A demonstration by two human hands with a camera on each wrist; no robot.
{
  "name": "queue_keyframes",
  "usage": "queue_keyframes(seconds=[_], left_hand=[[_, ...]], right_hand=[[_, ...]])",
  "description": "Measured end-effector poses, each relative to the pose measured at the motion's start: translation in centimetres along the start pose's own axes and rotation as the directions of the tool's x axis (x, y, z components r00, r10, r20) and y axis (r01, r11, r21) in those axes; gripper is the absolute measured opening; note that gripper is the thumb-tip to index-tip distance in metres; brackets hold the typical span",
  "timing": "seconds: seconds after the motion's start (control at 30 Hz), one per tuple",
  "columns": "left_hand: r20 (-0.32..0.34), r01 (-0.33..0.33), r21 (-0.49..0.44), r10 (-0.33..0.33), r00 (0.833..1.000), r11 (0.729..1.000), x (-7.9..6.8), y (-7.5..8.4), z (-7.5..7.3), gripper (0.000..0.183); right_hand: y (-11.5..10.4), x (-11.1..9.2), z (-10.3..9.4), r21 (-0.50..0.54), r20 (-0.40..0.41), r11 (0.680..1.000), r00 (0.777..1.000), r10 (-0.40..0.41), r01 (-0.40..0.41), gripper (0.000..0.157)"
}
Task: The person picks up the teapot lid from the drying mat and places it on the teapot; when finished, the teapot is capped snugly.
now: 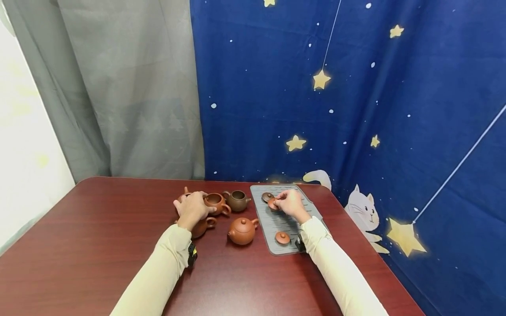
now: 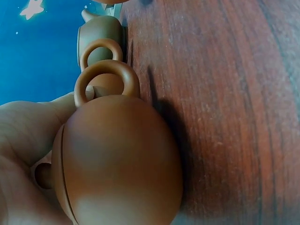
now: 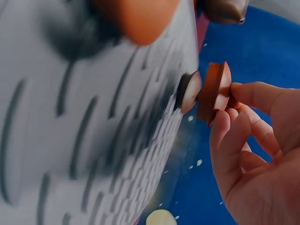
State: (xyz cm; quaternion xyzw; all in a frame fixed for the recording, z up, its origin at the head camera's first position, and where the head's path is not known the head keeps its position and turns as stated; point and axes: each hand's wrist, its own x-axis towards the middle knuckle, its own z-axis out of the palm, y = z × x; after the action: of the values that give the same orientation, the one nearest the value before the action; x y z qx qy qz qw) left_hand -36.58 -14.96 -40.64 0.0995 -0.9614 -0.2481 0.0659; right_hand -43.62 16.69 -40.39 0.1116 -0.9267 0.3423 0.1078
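My right hand (image 1: 290, 203) pinches a small reddish-orange teapot lid (image 1: 271, 203) by its knob, just above the grey mat. In the right wrist view that lid (image 3: 215, 93) is tilted on edge, with a dark lid (image 3: 191, 93) behind it. My left hand (image 1: 193, 209) grips a lidless orange teapot (image 1: 215, 203), thumb and fingers at its sides. Below the left hand is a lidded teapot (image 1: 200, 228), which fills much of the left wrist view and hides the fingertips there. Another orange teapot (image 1: 184, 194) is partly hidden behind the left hand.
A lidless dark brown teapot (image 1: 237, 202) stands right of the gripped one. Nearer me is a lidded orange teapot (image 1: 242, 232). On the mat (image 1: 276, 251) lie an orange lid (image 1: 282, 238) and the dark lid (image 1: 267, 197). Curtains (image 1: 253, 87) hang behind the table.
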Motion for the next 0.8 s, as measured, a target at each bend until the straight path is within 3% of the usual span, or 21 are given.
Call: queue_keyframes(seconds=[0.43,0.8], left_hand=[[0.023,0.020,0.009,-0.020,1.000,1.000,0.3,0.1,0.0,0.064],[0.014,0.030,0.008,-0.030,0.999,1.000,0.1,0.1,0.0,0.064]], right_hand=[[-4.3,-0.3,0.7,0.069,-0.045,0.996,0.998,-0.052,0.055,0.004],[-8.5,-0.5,2.2,0.110,-0.031,0.987,0.993,-0.113,0.116,0.006]])
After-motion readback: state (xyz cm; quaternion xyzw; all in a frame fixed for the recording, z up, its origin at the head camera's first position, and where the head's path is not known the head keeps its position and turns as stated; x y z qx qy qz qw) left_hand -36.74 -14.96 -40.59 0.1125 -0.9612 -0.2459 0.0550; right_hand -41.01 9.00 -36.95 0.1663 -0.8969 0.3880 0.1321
